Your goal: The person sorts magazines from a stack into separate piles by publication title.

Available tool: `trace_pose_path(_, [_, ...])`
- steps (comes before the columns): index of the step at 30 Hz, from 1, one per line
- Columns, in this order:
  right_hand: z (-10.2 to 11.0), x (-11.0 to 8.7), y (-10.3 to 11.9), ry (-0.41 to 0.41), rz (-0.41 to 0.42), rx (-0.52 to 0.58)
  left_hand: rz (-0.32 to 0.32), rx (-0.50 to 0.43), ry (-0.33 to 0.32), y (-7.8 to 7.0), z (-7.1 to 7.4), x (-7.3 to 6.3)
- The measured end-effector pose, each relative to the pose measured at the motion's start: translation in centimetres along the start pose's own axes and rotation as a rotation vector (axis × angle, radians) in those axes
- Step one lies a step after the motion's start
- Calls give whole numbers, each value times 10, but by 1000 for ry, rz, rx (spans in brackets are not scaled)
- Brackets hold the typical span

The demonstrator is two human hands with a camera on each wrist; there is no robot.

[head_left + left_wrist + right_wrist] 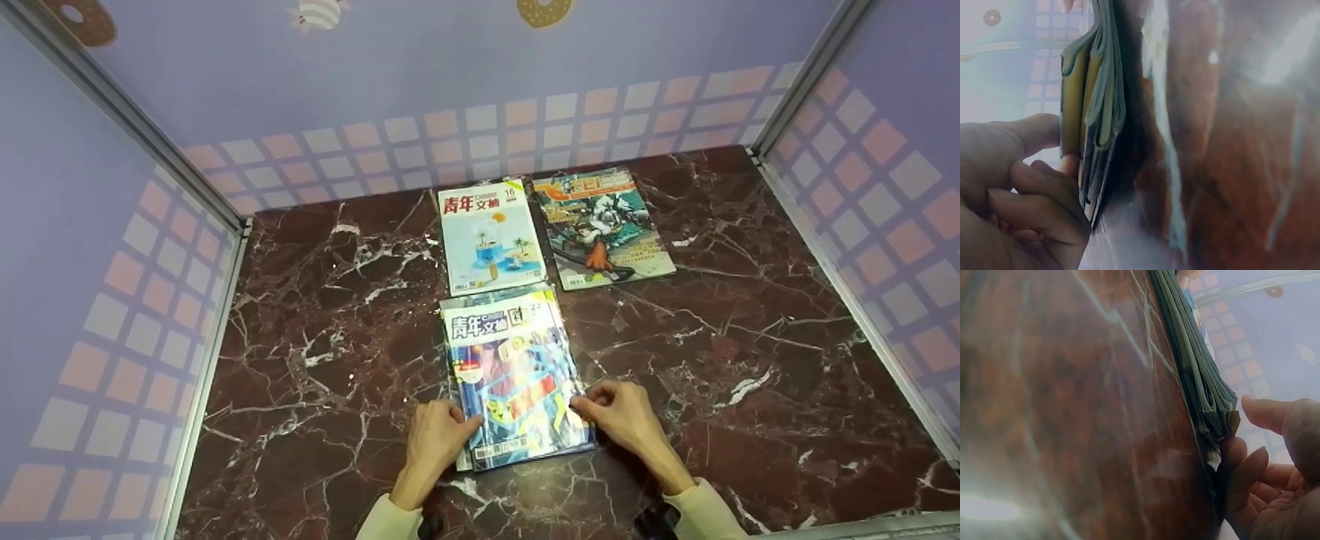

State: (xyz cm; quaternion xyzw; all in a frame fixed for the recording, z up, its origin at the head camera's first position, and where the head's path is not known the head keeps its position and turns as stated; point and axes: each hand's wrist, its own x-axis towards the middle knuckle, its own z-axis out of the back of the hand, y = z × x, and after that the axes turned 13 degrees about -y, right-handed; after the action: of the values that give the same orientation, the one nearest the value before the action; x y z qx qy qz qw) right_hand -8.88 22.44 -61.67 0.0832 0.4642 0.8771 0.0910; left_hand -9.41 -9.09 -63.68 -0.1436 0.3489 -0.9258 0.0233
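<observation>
A pile of magazines (517,375) lies in front of me, the top one with a bright blue, red and yellow glossy cover. My left hand (436,435) pinches its left edge, thumb (1041,132) over the cover and curled fingers (1044,197) at the side of the stacked pages. At the right edge, my right hand (626,412) holds the top magazine near its lower corner. In the right wrist view, the thumb (1269,413) is by the cover side and the index fingertip (1234,451) is against the page edges (1199,377).
Beyond the pile lies a white-covered magazine (491,240) with a beach drink picture. Right of it is another magazine (604,232) with an orange title and comic figure. All rest on a dark red marbled table (337,360), enclosed by purple checked panels (480,67).
</observation>
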Motion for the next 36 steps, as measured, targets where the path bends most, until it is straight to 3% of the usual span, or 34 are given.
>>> trace_pose_path(6, [0, -1, -2, -32, 40, 42, 6, 39, 24, 1, -16, -1])
trace_pose_path(10, [1, 0, -2, -33, 16, 31, -17, 77, 20, 4, -25, -2])
trace_pose_path(15, [2, 2, 0, -26, -27, 3, -22, 61, 27, 5, -29, -2])
trace_pose_path(20, [2, 3, -1, -47, -66, 21, 23, -37, 77, -4, -23, -1])
trace_pose_path(24, [1, 2, -1, -68, -81, 48, 106, -225, 155, -18, -10, -2])
trace_pose_path(27, [2, 2, -1, -79, -81, 59, 131, -333, 187, -26, -2, -3])
trace_pose_path(36, [1, 0, -1, -88, -80, 102, 151, -373, 230, -26, 3, -5])
